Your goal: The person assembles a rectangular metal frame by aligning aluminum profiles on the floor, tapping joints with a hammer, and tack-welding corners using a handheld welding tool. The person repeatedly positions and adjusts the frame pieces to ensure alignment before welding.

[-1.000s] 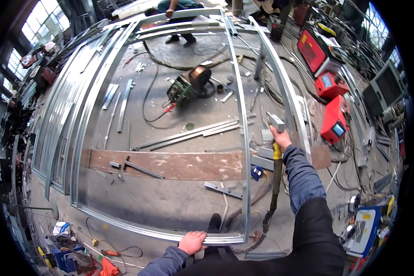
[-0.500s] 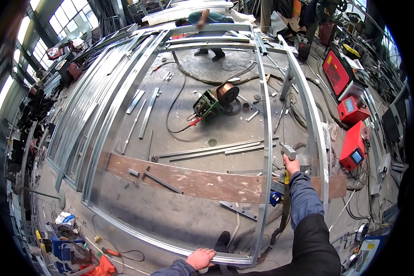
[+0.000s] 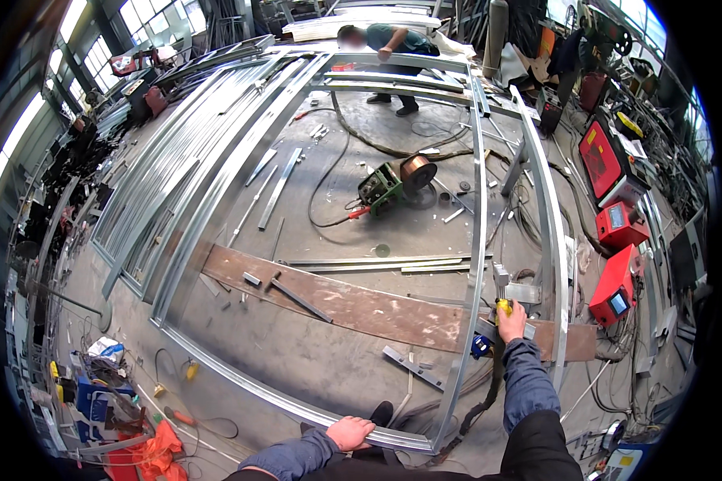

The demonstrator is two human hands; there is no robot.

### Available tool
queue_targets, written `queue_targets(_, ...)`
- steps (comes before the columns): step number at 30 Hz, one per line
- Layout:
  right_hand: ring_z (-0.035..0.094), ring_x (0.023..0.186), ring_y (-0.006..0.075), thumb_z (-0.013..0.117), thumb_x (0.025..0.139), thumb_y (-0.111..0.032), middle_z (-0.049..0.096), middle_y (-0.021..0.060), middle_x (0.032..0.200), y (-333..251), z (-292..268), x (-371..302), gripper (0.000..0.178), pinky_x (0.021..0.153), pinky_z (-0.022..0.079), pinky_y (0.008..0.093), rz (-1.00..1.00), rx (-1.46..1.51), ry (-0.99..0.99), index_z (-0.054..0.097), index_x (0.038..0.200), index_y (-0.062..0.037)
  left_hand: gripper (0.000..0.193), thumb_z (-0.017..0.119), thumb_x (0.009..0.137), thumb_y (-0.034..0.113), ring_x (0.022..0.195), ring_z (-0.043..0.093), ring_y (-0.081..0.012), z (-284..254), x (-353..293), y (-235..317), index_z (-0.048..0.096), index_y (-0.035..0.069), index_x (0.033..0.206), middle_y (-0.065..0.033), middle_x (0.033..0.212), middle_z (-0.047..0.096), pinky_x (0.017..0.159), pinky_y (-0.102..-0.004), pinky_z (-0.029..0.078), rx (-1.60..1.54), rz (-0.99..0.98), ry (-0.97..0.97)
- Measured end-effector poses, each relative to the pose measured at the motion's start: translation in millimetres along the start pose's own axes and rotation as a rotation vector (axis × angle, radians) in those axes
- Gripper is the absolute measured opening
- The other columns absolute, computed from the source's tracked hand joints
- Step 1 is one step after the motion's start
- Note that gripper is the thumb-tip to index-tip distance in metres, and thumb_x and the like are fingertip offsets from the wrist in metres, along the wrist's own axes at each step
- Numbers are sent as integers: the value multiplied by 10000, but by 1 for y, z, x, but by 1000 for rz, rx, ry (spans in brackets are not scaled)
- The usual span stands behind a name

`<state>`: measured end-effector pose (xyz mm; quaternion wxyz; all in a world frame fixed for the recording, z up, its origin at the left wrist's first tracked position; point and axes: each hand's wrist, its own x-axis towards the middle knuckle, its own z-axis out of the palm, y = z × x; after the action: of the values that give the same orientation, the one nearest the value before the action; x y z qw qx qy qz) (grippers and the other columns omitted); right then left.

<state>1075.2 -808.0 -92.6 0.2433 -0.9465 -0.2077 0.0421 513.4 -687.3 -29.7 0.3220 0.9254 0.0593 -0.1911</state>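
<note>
A large frame of shiny metal rails (image 3: 241, 393) spans the space before me. My left hand (image 3: 350, 433) lies over its near rail close to the right corner, fingers curled across the metal. Farther right, my right hand (image 3: 512, 322) is closed around a yellow-handled tool (image 3: 504, 306) between two long rails. A small grey metal block (image 3: 500, 274) shows just beyond the yellow part; whether the two are joined is unclear. Beside that hand, a blue tape measure (image 3: 480, 346) rests by the right rail.
A brown board (image 3: 361, 309) crosses under the frame. Beyond it stands a green wire feeder (image 3: 381, 186) with a copper-coloured spool (image 3: 417, 171). Red machines (image 3: 615, 284) and cables line the right side. Another person (image 3: 393, 40) bends over the frame's far end. Tools and an orange cloth (image 3: 162, 450) lie lower left.
My right hand has drawn nearer to me, from beside the grey block down to the yellow handle. The left hand stays on the near rail. The far person's arm has moved; my view has shifted slightly.
</note>
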Motion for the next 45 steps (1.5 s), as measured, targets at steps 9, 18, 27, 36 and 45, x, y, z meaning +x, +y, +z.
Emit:
queue_targets(9,543,1319,420,711,932,-167,608,229,1358,-74,-20,-203,488,1161,413,490,-232,181,117,596,1368,19,562,768,899,453,1113,706,-378,30,-6,-18,650,64,1287,-159,1180,730,972,-487,551,-2,38,-42)
queue_targets(18,519,1408,437,730,958,-418,555,244,1526,-213,37,-444,688,1187,423,497,-564,64,-566,562,1505,-37,584,741,930,503,1129,689,-413,-4,-81,-84,679,51,1294,-192,1177,730,965,-509,561,-90,84,146)
queue_targets(27,440,1487,439,748,881,-400,469,258,1611,-250,89,-505,938,1272,305,546,-537,-284,-598,365,1602,63,519,685,987,470,1180,707,-357,-3,-363,-182,707,86,1336,-154,1271,753,995,-463,562,-363,-425,496)
queue_targets(36,465,1417,459,719,805,-229,507,320,1489,-255,92,-515,949,1230,332,565,-564,-373,-562,303,1585,117,582,705,941,520,1204,711,-361,178,-572,-248,756,51,1282,-178,1279,761,1046,-452,553,-599,-1027,303)
queue_targets(45,488,1437,468,725,821,-233,485,353,1529,-296,76,-480,984,1220,403,476,-389,-314,-815,269,1618,119,501,803,846,377,1051,771,-351,166,-554,-270,790,31,1208,-212,1092,800,959,-414,591,-702,-1125,747)
